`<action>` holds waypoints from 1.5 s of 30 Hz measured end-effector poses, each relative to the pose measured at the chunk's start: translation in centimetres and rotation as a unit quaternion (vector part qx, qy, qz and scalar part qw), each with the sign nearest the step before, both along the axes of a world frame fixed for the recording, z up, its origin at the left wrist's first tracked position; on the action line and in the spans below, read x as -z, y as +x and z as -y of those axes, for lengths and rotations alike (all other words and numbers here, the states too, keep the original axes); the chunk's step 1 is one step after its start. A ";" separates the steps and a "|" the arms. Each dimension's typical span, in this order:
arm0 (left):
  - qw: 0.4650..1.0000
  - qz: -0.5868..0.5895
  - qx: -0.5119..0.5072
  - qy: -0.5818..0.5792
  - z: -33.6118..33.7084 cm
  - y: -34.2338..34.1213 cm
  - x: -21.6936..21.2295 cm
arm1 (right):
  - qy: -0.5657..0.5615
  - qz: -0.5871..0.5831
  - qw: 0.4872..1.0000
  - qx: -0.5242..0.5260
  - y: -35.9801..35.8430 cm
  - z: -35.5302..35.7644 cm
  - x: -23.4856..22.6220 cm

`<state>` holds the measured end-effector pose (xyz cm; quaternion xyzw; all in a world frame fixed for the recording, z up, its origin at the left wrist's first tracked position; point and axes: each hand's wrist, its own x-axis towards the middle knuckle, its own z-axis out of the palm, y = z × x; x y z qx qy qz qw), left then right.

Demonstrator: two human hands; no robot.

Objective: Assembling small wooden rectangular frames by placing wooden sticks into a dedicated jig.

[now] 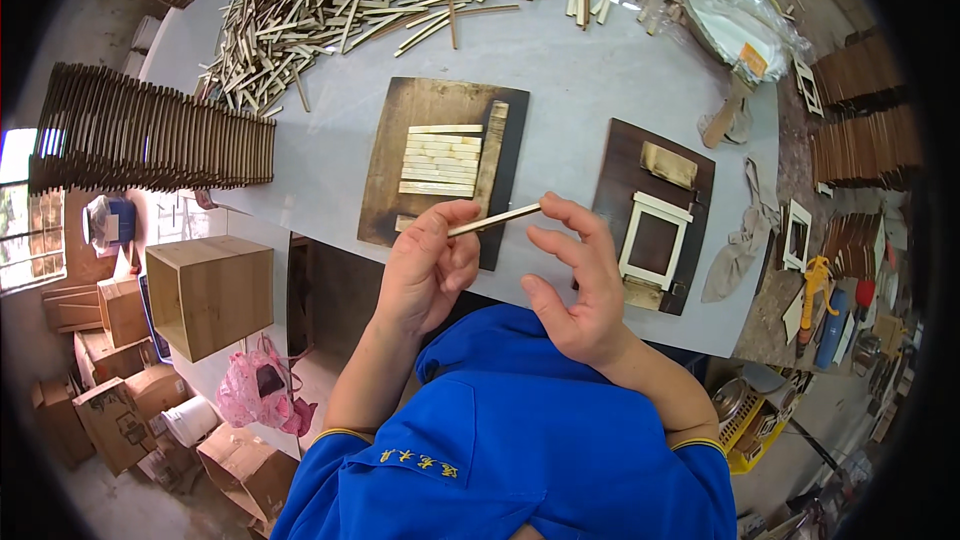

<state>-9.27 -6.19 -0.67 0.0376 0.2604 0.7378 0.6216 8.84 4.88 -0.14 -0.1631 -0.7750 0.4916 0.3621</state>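
My left hand (425, 265) pinches one end of a thin wooden strip (500, 220), pale on one face and dark along its edge. The strip slants up to the right, above the table's near side. At its far end, the index fingertip of my right hand (580, 290) touches the tip, while the thumb and other fingers stay apart. Beyond my left hand lies a brown wooden board (382, 165) with a raised side bar; several pale strips (440, 162) lie side by side on it. A dark board (617, 155) at right carries a small pale rectangular frame (629, 245) between wooden blocks.
A large heap of loose strips (350, 15) covers the table's far side. Thin brown pieces stand in a long row (160, 130) at left. Clear plastic wrap (735, 15) and a grey cloth (738, 250) lie at right. A wooden box (215, 295) stands left.
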 end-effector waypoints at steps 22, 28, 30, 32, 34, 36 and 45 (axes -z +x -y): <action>0.892 -0.359 0.249 -0.118 -5.8 6.9 -2.3 | 0.047 0.090 0.979 0.176 7.1 -3.1 -0.7; 0.894 -0.379 0.216 -0.102 -6.1 7.8 -2.2 | 0.049 0.126 0.967 0.215 10.0 -4.5 -0.7; 0.874 -0.430 0.207 -0.093 -6.2 8.1 -2.0 | 0.055 0.139 0.963 0.226 11.0 -4.6 -0.5; 0.863 -0.455 0.203 -0.089 -6.3 8.5 -1.6 | 0.057 0.147 0.960 0.232 11.7 -4.6 -0.4; 0.785 -0.603 0.138 -0.037 -6.6 9.1 -0.8 | 0.066 0.141 0.959 0.238 12.5 -3.9 0.0; 0.680 -0.730 0.069 0.015 -6.7 9.6 0.1 | 0.074 0.136 0.958 0.243 13.0 -3.1 0.4; 0.664 -0.746 0.054 0.015 -6.6 9.6 1.5 | 0.125 0.190 0.946 0.232 13.5 -0.9 1.9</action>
